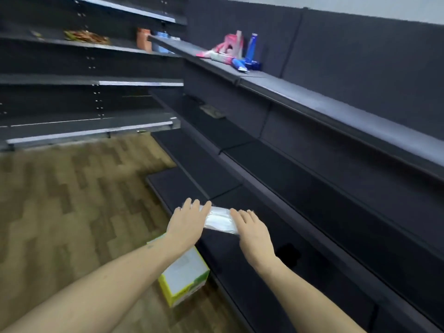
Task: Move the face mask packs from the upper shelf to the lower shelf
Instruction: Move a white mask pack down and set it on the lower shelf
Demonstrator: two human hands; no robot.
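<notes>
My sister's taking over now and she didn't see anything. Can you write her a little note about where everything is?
Left hand: flat, straight fingers on the left end of the face mask pack.
Right hand: flat on its right end.
The pack lies on the lower shelf, near the front edge.
Done: this pack is down.
Left: lift both hands away, then check the upper shelf; no more packs show among its pink and blue items.

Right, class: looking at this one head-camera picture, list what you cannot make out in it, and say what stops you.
- Face mask pack: both ends covered by the left hand and right hand; whether it rests on the lower shelf is unclear.
- Green and white box on the floor: partly hidden by the left forearm, print blurred.
- Pink and blue items on the upper shelf: too small and blurred to identify.
</notes>
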